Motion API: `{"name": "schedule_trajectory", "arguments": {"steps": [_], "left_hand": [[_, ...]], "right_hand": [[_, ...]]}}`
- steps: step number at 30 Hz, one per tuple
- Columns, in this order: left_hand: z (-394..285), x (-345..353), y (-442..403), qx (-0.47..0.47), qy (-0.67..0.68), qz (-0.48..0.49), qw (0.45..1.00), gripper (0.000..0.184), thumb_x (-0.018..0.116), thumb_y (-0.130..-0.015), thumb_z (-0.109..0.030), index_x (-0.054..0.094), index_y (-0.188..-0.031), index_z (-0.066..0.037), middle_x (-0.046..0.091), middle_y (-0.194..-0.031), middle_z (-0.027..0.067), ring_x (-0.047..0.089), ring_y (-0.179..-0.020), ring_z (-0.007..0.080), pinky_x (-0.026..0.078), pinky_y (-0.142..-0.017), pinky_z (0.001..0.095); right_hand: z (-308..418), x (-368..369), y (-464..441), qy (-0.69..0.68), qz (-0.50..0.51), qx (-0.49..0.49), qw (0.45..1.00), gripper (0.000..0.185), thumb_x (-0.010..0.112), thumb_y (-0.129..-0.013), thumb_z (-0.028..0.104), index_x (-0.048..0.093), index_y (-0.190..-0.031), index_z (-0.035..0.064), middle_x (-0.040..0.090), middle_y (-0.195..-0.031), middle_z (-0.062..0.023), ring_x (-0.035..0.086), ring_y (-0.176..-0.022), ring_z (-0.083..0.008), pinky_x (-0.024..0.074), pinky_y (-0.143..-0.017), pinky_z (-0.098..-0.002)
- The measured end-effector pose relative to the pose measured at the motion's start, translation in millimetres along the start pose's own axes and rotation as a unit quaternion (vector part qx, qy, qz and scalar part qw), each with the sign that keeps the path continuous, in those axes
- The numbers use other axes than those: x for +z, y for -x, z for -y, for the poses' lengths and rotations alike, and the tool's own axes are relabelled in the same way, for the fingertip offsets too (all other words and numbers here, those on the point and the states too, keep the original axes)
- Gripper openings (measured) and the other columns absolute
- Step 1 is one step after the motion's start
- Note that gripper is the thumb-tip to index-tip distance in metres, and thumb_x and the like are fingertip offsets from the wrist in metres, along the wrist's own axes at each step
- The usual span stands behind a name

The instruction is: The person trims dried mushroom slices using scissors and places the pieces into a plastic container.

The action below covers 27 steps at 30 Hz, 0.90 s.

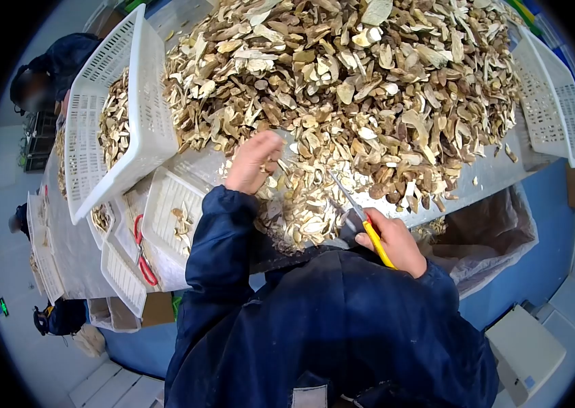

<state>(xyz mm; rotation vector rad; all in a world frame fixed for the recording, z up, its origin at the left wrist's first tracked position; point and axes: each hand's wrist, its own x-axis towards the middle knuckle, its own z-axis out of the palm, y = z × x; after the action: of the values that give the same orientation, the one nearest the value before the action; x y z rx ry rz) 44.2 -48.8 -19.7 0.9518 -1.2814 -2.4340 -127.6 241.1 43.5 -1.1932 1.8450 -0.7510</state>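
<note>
A large heap of dried mushroom slices [342, 88] covers the metal table, with a smaller pile of paler slices [304, 211] at its near edge. My right hand [396, 245] is closed round the yellow handle of a knife [381, 246]. The thin blade points away from me and to the left, over the pale slices. At the left side of that pile is my left hand [255, 162], its fingers curled toward the thumb. Whatever may be between those fingers is hidden.
White perforated baskets stand at left [144, 122] and right [553, 102]. Red-handled scissors [140, 251] lie beside a shallow white tray [165, 211]. A plastic-lined box [491, 238] sits below the table at right. Another person [56, 71] is at upper left.
</note>
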Motion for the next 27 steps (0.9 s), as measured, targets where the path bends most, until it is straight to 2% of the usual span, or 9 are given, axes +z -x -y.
{"name": "schedule_trajectory", "arguments": {"steps": [5, 9, 11, 13, 17, 20, 21, 24, 27], "left_hand": [[10.9, 57.7, -7.6, 0.166, -0.598, -0.175, 0.765, 0.028, 0.07, -0.08, -0.025, 0.062, -0.088, 0.0, 0.064, -0.071, 0.0147, 0.067, -0.072, 0.0152, 0.049, -0.061, 0.0281], [4.8, 59.9, -1.3, 0.114, -0.433, -0.071, 0.891, 0.017, 0.067, -0.081, -0.018, 0.061, -0.089, -0.004, 0.064, -0.072, 0.0045, 0.064, -0.071, 0.0112, 0.048, -0.061, 0.0259], [1.9, 40.9, 5.5, 0.008, -0.156, 0.008, 0.988, 0.015, 0.063, -0.084, -0.016, 0.056, -0.091, -0.004, 0.06, -0.077, 0.0033, 0.06, -0.073, 0.0132, 0.047, -0.062, 0.0242], [-8.8, 37.5, 18.0, -0.037, 0.089, 0.05, 0.994, 0.008, 0.055, -0.088, -0.01, 0.052, -0.095, -0.008, 0.054, -0.077, -0.0004, 0.055, -0.075, 0.0089, 0.042, -0.057, 0.0172], [-12.0, 42.1, 13.8, -0.014, 0.143, 0.043, 0.989, 0.004, 0.055, -0.086, -0.012, 0.057, -0.09, -0.01, 0.057, -0.083, -0.0025, 0.056, -0.074, 0.0099, 0.043, -0.058, 0.0208], [0.3, 57.5, -3.7, -0.007, -0.158, -0.042, 0.987, 0.008, 0.058, -0.084, -0.011, 0.06, -0.09, -0.005, 0.057, -0.079, -0.0014, 0.057, -0.071, 0.0112, 0.047, -0.06, 0.0238], [4.6, 62.6, -8.0, 0.088, -0.36, -0.075, 0.926, 0.013, 0.06, -0.082, -0.009, 0.063, -0.092, -0.002, 0.058, -0.076, 0.0024, 0.059, -0.068, 0.015, 0.049, -0.061, 0.0276], [5.5, 70.7, -6.5, 0.176, -0.531, -0.15, 0.815, 0.017, 0.061, -0.08, -0.01, 0.063, -0.094, 0.0, 0.061, -0.077, 0.0083, 0.058, -0.069, 0.0217, 0.046, -0.066, 0.0323], [8.7, 58.2, -8.4, 0.213, -0.568, -0.124, 0.785, 0.02, 0.066, -0.074, -0.009, 0.063, -0.092, -0.001, 0.059, -0.075, 0.0117, 0.059, -0.075, 0.0282, 0.046, -0.072, 0.0346]], "right_hand": [[-1.8, 1.2, 2.6, 0.002, -0.004, -0.009, 1.0, 0.042, 0.069, -0.083, 0.036, 0.052, -0.106, 0.006, 0.057, -0.066, -0.0168, 0.058, -0.062, -0.0388, 0.0426, -0.055, -0.0437], [-3.5, 0.6, 3.4, 0.003, -0.004, -0.014, 1.0, 0.041, 0.069, -0.083, 0.036, 0.052, -0.105, 0.0065, 0.057, -0.065, -0.0164, 0.058, -0.061, -0.0386, 0.042, -0.054, -0.0439], [-4.5, 0.4, 3.5, 0.008, -0.008, -0.023, 1.0, 0.041, 0.069, -0.083, 0.036, 0.051, -0.104, 0.0067, 0.056, -0.065, -0.0163, 0.058, -0.06, -0.0385, 0.0416, -0.053, -0.0438], [-6.3, 1.0, 3.5, 0.007, -0.02, -0.031, 0.999, 0.04, 0.07, -0.083, 0.036, 0.051, -0.101, 0.0067, 0.056, -0.064, -0.0162, 0.057, -0.06, -0.0386, 0.0414, -0.053, -0.0437], [-10.3, 3.6, 2.8, 0.009, -0.029, -0.037, 0.999, 0.04, 0.07, -0.082, 0.037, 0.051, -0.1, 0.0068, 0.056, -0.064, -0.016, 0.057, -0.059, -0.0387, 0.0414, -0.052, -0.0434], [-6.6, -1.0, 4.3, 0.011, -0.01, -0.026, 1.0, 0.041, 0.07, -0.082, 0.036, 0.052, -0.104, 0.0066, 0.057, -0.065, -0.0164, 0.057, -0.06, -0.0388, 0.042, -0.053, -0.0438], [-6.3, -2.1, 5.8, 0.008, -0.012, -0.025, 1.0, 0.041, 0.07, -0.082, 0.036, 0.052, -0.104, 0.0064, 0.057, -0.065, -0.0165, 0.057, -0.06, -0.0388, 0.0421, -0.053, -0.0438], [-7.0, -4.2, 9.5, 0.003, -0.026, -0.023, 0.999, 0.042, 0.07, -0.082, 0.035, 0.051, -0.105, 0.0057, 0.057, -0.066, -0.0167, 0.057, -0.061, -0.0389, 0.0423, -0.054, -0.0435], [-8.6, -3.1, 12.1, 0.007, -0.043, -0.026, 0.999, 0.042, 0.071, -0.082, 0.034, 0.051, -0.106, 0.0051, 0.057, -0.067, -0.0169, 0.057, -0.062, -0.0389, 0.0423, -0.054, -0.043]]}}
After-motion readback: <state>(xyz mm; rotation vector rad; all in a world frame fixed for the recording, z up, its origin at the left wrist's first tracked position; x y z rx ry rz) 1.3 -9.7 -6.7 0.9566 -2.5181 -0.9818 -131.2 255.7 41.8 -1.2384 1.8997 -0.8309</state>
